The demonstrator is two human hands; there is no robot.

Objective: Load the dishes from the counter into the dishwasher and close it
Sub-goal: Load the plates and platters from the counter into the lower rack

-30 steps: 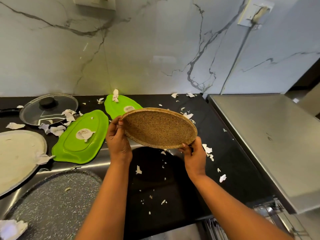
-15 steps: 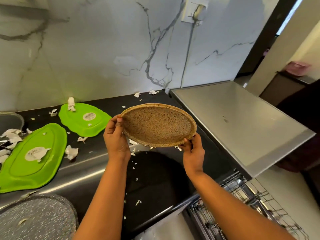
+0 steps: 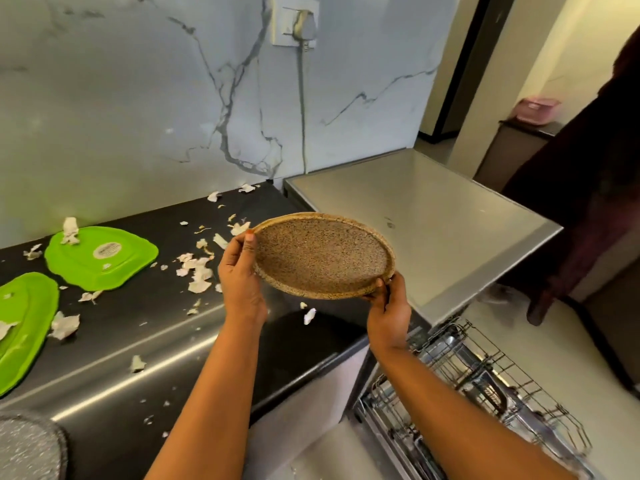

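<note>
I hold a round brown speckled plate (image 3: 322, 259) in the air over the right end of the black counter (image 3: 145, 306). My left hand (image 3: 240, 275) grips its left rim, thumb on the top edge. My right hand (image 3: 388, 308) grips its near right rim from below. The plate tilts with its upper face toward me. Below right, the dishwasher's wire rack (image 3: 485, 386) stands pulled out. Two green plates (image 3: 100, 258) (image 3: 24, 323) lie on the counter at the left.
Torn white paper scraps (image 3: 197, 271) are strewn over the counter. A grey speckled pan (image 3: 27, 448) shows at the bottom left. The dishwasher's steel top (image 3: 433, 223) sits right of the counter. A person in dark clothes (image 3: 595, 188) stands at the far right. A cable (image 3: 303, 109) hangs from a wall socket.
The view has swung to the right; the plate, still in both hands, has moved right toward the dishwasher. More of the wire rack has come into view.
</note>
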